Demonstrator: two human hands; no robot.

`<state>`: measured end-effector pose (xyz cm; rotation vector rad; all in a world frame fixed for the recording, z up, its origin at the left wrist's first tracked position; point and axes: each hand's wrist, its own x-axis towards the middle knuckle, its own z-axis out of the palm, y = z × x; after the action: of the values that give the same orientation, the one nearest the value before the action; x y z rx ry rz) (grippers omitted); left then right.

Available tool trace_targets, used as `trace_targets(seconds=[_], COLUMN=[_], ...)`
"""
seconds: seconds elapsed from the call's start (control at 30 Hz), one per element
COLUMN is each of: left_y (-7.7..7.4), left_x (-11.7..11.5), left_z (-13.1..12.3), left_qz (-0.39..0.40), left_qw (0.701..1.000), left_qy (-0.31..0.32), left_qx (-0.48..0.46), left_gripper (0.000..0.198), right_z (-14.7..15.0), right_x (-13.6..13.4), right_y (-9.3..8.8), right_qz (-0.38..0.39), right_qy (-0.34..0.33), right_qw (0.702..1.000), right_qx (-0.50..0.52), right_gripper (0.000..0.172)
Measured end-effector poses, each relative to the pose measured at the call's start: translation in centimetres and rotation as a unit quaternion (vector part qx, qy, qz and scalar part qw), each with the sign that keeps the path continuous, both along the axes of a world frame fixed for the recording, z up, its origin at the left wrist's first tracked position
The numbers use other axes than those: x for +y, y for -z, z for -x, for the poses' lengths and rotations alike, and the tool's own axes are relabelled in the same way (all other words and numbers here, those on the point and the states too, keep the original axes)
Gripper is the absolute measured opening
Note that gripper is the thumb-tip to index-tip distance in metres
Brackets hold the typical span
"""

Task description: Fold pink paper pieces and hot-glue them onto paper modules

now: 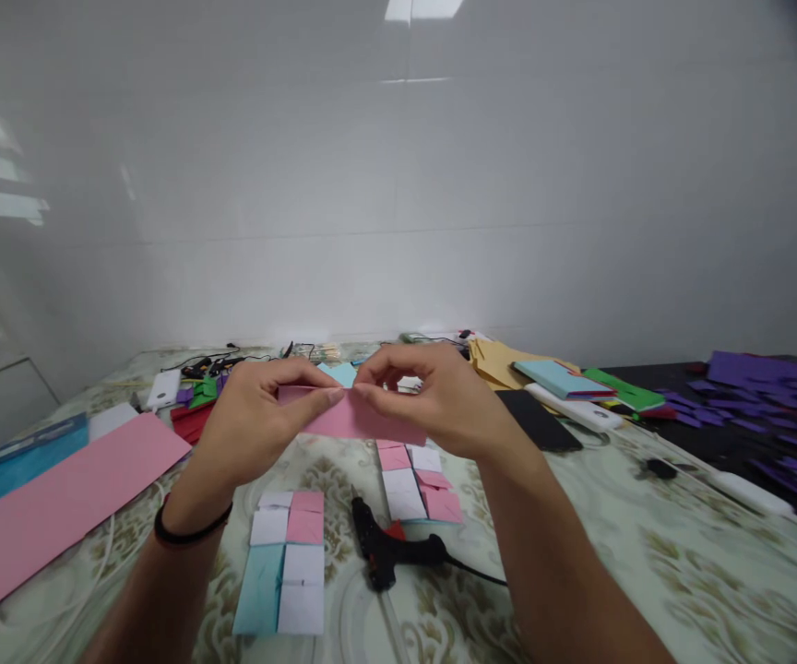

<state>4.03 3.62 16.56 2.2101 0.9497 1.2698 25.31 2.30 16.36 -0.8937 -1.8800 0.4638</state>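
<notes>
Both hands hold a folded pink paper strip [357, 420] above the table. My left hand [260, 420] pinches its left end with thumb and fingers closed; a black band circles that wrist. My right hand [433, 397] pinches the strip's upper edge near the middle, fingers curled. Below the hands lie two folded paper pieces: one of pink, white and light blue squares [288, 563], another of pink and white squares [416, 480]. A black glue gun [395, 551] lies between them.
A long pink sheet [53, 507] and a blue sheet [11, 466] lie at the left. Stacked coloured papers [557, 376], a black phone [537, 420] and purple paper pieces [765, 406] sit at the right. Cables and small scraps [205, 373] lie near the white wall.
</notes>
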Motion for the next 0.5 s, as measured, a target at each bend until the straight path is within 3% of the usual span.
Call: trace_targets(seconds=[0.33, 0.5], left_y=[-0.6, -0.5], left_x=[1.1, 1.3], left_z=[2.9, 3.4], left_qz=[0.029, -0.002], left_qw=[0.993, 0.992], left_qy=[-0.066, -0.073], left_qx=[-0.091, -0.101], left_gripper=[0.009, 0.009], right_z=[-3.2, -4.2], right_x=[0.6, 0.6], right_y=[-0.3, -0.2], right_qz=[0.044, -0.020], right_qy=[0.010, 0.056], right_qw=[0.999, 0.994], right_qx=[0.016, 0.087], right_gripper=[0.020, 0.019])
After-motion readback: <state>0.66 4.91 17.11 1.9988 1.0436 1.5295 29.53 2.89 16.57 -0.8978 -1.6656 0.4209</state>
